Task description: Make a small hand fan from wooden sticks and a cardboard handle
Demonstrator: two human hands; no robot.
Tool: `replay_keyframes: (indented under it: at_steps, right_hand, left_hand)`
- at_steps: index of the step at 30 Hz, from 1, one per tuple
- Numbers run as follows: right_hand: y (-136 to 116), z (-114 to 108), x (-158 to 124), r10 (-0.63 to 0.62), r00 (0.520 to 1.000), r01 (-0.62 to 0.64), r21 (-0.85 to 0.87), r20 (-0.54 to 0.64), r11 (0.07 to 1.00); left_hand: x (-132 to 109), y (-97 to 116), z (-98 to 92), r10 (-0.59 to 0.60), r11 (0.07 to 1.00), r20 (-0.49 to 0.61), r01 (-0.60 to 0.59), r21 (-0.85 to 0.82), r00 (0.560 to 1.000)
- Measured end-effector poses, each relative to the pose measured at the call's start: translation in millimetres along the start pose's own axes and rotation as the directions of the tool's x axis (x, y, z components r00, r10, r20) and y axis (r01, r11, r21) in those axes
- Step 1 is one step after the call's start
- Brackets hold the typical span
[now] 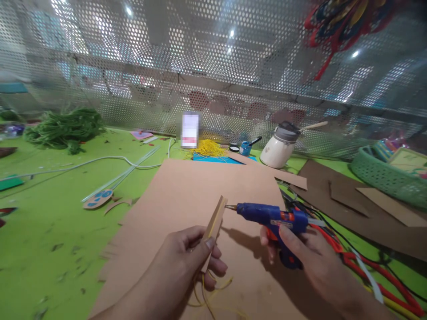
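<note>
Perforated screening (133, 84) backs a green desk (43, 249) carrying a card sheet (187, 191), and just above that sheet the left hand (190, 258) pinches a strip (214, 224) with yellow cord (230, 281) between thumb and fingers, while the right hand (313, 253) grips a glue gun (260, 214), its nozzle (231, 206) at or just beside the strip's upper end. The strip looks light and stiffish but easily creased, best pinched low, clear of the nozzle; the glue gun seems heavier and hard, best held by its handle (290, 258).

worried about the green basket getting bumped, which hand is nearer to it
Right. The right hand, gripping the blue glue gun, is nearer the camera and left of the green basket; the left hand, holding a cardboard strip, is farther left.
</note>
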State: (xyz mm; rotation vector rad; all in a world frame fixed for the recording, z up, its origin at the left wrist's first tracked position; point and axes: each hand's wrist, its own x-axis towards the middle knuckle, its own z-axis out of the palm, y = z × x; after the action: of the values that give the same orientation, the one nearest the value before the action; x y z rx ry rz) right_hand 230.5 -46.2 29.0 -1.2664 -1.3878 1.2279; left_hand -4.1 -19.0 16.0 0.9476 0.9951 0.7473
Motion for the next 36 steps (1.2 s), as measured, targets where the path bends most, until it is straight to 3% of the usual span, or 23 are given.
replay_keyframes:
  at_steps: [5, 14, 25, 31, 36]
  right_hand:
    - [-3.7, 1.7, -2.7, 0.037, 0.999, -0.037, -0.056, 0.001, 0.998]
    - [3.2, -4.1, 4.9, -0.022, 1.000, 0.022, -0.005, -0.012, 1.000]
    - [-6.1, 5.1, -6.0, 0.081, 0.997, -0.080, -0.039, 0.017, 0.996]
    - [-2.5, -3.4, 0.7, -0.002, 1.000, 0.002, -0.083, 0.007, 0.997]
    - [-0.3, -4.1, -0.1, 0.023, 0.999, -0.022, -0.066, 0.025, 0.998]
  left_hand:
    - [-0.6, 3.9, 0.5, -0.008, 1.000, -0.009, 0.008, 0.016, 1.000]
    - [-2.1, 3.8, 2.1, -0.019, 1.000, -0.012, 0.019, 0.018, 1.000]
    - [0.3, 5.5, 0.2, -0.032, 0.999, -0.017, 0.033, 0.005, 0.999]
    - [-1.8, 6.2, 4.1, -0.046, 0.999, -0.020, 0.046, -0.003, 0.999]
    - [-2.0, 5.4, 3.9, -0.030, 0.999, -0.010, 0.030, 0.030, 0.999]
